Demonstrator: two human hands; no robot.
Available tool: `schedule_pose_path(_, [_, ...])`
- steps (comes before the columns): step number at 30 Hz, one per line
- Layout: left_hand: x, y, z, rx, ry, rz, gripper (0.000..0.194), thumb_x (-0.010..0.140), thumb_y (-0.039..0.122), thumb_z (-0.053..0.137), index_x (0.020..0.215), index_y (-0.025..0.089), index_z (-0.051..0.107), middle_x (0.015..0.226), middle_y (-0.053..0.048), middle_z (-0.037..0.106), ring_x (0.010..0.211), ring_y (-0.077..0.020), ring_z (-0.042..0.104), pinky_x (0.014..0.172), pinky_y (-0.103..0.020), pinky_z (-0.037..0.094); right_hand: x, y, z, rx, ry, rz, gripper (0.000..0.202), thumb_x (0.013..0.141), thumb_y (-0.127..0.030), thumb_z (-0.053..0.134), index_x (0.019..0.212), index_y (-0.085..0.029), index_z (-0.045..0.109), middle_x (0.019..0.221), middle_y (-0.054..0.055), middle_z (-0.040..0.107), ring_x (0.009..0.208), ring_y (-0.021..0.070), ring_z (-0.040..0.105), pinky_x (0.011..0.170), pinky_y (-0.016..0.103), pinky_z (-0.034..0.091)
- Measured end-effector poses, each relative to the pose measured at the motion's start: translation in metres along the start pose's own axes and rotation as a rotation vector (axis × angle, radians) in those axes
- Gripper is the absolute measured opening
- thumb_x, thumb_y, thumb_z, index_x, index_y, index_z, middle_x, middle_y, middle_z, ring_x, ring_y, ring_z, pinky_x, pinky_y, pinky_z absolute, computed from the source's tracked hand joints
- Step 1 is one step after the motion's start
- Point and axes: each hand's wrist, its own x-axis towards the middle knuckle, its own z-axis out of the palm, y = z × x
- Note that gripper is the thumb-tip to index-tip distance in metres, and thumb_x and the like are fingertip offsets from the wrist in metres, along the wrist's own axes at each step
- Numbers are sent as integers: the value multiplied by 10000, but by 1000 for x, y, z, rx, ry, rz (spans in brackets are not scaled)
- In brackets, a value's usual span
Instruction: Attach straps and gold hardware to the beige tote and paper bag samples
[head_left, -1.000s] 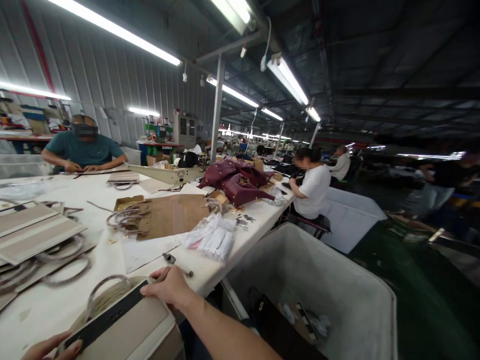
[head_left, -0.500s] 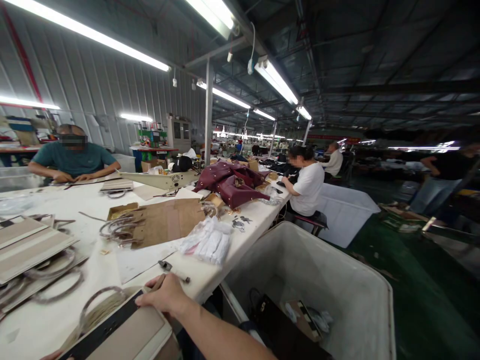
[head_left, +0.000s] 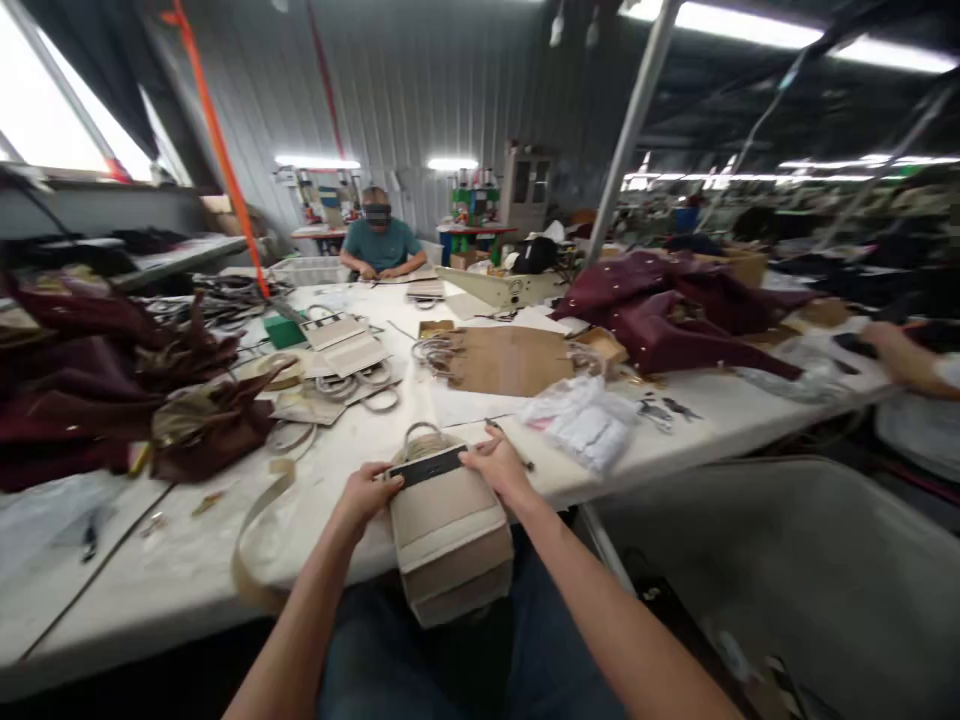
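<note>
A beige bag point(head_left: 448, 515) with a dark strip along its top edge tilts over the table's front edge, above my lap. My left hand point(head_left: 366, 492) grips the strip's left end. At the other end my right hand point(head_left: 496, 462) is closed on the bag's top corner, with a thin dark item sticking up by its fingers. A round handle point(head_left: 426, 440) stands up behind the strip. Beyond it lie a brown flat piece point(head_left: 517, 360) with handles around it and a plastic bag of white items point(head_left: 585, 418).
Maroon pieces lie at the left point(head_left: 97, 375) and right point(head_left: 660, 300) of the table. Beige panels point(head_left: 346, 352) are stacked at centre left. A large grey bin point(head_left: 825, 540) stands at the right. One person point(head_left: 382, 245) sits across the table; another's hand shows at right.
The view has swung left and down. Both hands and the whole bag now show near the centre; before, the right hand and part of the bag were at the lower left.
</note>
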Motion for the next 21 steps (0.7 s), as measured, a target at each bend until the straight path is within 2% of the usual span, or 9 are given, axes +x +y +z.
schedule_pose_path(3, [2,-9,1,-59,-3,-14,486,620,405,878,1026,139,846,1020,-133,839,985,-313,757,820,-365,585,-2,0,0,-173,74,-102,1109,744,-504,873,1700,-166,425,1359,142,762,1211,313,748,1114,449,561])
schedule_pose_path(6, [4,-17,0,-78,-42,-7,399,639,383,886,961,151,855,979,-116,835,964,-304,747,803,-353,577,-4,-6,-3,-342,144,-264,1131,772,-465,850,1751,-181,360,1562,189,650,1438,372,624,1228,513,497])
schedule_pose_path(7, [5,-19,-1,-82,-61,-4,377,646,379,882,944,150,856,953,-110,830,943,-300,742,792,-351,573,-4,-8,-3,-389,149,-325,1092,784,-442,839,1744,-183,388,1627,197,601,1503,384,570,1265,531,467])
schedule_pose_path(9, [6,-20,-1,-84,-89,7,340,669,361,858,931,144,858,914,-100,819,906,-286,731,776,-346,561,-1,-10,-3,-446,105,-428,900,815,-396,812,1652,-194,552,1676,186,570,1554,386,519,1314,556,416])
schedule_pose_path(11, [7,-20,-1,-78,-92,24,314,691,333,824,937,141,861,915,-95,814,899,-276,721,775,-340,549,3,-9,-3,-422,-8,-476,614,864,-368,760,1457,-211,735,1586,160,666,1480,358,595,1295,545,443])
schedule_pose_path(13, [6,-21,-1,-67,-74,40,297,705,311,795,941,143,860,959,-95,815,929,-272,716,788,-335,543,6,-6,-3,-331,-127,-456,434,909,-371,705,1301,-220,815,1426,140,770,1306,312,707,1186,490,539])
schedule_pose_path(16, [5,-24,1,-53,-48,57,271,719,311,777,924,150,852,990,-87,807,965,-273,708,813,-333,539,7,0,-4,-226,-181,-374,420,918,-438,695,1255,-231,836,1337,122,809,1098,269,760,1007,424,604])
schedule_pose_path(19, [6,-30,2,-60,-36,62,268,738,340,776,925,161,843,970,-78,794,968,-276,704,832,-336,539,8,2,-6,-197,-184,-348,456,891,-497,722,1240,-233,851,1336,125,811,1057,270,755,990,428,597])
schedule_pose_path(21, [6,-32,3,-55,-30,77,276,743,344,773,937,162,844,1031,-92,792,1017,-284,703,867,-337,542,10,0,-8,-196,-216,-345,470,880,-513,732,1227,-224,864,1328,134,813,1068,282,753,1005,440,589])
